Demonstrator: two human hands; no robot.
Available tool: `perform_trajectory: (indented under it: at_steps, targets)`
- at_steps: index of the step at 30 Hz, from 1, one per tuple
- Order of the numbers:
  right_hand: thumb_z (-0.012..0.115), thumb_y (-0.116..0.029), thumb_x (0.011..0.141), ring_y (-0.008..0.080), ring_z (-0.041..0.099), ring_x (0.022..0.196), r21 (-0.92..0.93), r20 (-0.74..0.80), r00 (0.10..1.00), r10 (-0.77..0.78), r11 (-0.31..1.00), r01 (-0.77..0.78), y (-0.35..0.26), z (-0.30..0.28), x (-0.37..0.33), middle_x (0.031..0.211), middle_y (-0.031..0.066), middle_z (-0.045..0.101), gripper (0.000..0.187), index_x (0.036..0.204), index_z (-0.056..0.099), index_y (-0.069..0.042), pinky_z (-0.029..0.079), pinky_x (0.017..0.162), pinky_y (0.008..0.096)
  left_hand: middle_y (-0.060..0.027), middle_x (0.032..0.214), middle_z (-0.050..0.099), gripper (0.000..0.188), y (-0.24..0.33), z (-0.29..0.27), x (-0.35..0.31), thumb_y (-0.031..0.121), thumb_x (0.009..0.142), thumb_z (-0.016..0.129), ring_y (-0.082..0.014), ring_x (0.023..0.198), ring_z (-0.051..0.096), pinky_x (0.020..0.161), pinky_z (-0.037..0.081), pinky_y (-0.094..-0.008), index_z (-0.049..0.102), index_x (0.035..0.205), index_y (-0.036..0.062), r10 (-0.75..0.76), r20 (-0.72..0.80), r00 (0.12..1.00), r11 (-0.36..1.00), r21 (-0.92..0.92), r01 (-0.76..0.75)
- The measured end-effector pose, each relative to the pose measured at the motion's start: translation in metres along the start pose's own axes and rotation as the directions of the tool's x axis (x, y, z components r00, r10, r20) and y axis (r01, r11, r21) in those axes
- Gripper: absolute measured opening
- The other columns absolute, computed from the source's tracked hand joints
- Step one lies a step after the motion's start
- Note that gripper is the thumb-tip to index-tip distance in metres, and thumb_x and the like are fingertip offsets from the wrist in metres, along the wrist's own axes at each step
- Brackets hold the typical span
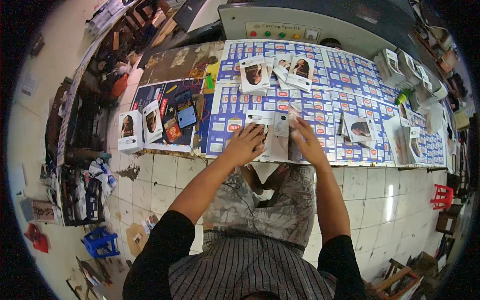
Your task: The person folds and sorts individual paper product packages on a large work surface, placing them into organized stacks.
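A white folding carton (274,146) with a printed picture lies at the table's near edge, in front of me. My left hand (246,145) rests on its left part, fingers spread and stretched out. At the carton's right side, my right hand (308,143) has its fingers extended along a greyish flap or panel. That flap is slightly blurred, and I cannot tell whether it is folded up. Beyond the carton are a stack of similar white cartons (254,75) and a loose overlapping pile of cartons (301,73).
Blue printed sheets (325,107) cover the table. More cartons stand at left (130,131) and right (360,128), with carton bundles (390,67) at the far right. A phone (186,114) lies left. Behind is a grey machine (235,22) with coloured buttons. A blue stool (101,242) stands on the floor.
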State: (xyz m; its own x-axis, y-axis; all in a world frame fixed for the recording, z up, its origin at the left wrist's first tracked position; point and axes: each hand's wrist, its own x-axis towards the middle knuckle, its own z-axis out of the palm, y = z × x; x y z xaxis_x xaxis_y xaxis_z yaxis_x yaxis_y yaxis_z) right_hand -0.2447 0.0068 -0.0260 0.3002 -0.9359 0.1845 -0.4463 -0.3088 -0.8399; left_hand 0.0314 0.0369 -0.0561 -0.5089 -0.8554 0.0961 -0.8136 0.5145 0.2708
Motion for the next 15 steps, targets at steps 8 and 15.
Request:
perform_trajectory:
  at_steps: [8, 15]
  targets:
    - [0.056, -0.058, 0.092, 0.0359, 0.028, 0.146, -0.613, 0.25, 0.965, -0.074, 0.76, 0.217, 0.01, 0.053, 0.0, 0.153, 0.0164, 0.038, 0.064, 0.144, 0.049, -0.02, 0.021, 0.115, 0.0628, -0.0116, 0.154, 0.038, 0.052, -0.006, 0.016, 0.006, 0.034, 0.097, 0.052, -0.0298, 0.147, 0.028, 0.119, 0.017, -0.0573, 0.048, 0.142, 0.008, -0.082, 0.031, 0.996, 0.994, -0.075, 0.084]
    - [0.054, -0.06, 0.092, 0.0344, 0.023, 0.149, -0.642, 0.298, 0.954, -0.033, 0.733, 0.226, 0.01, 0.064, -0.004, 0.157, 0.0163, 0.033, 0.07, 0.148, 0.044, -0.02, 0.019, 0.115, 0.0651, -0.0114, 0.136, 0.048, 0.055, -0.001, 0.007, 0.01, 0.041, 0.095, 0.056, -0.0306, 0.136, 0.039, 0.11, 0.018, -0.0716, 0.049, 0.143, 0.0144, -0.106, -0.024, 0.994, 0.994, -0.025, 0.106]
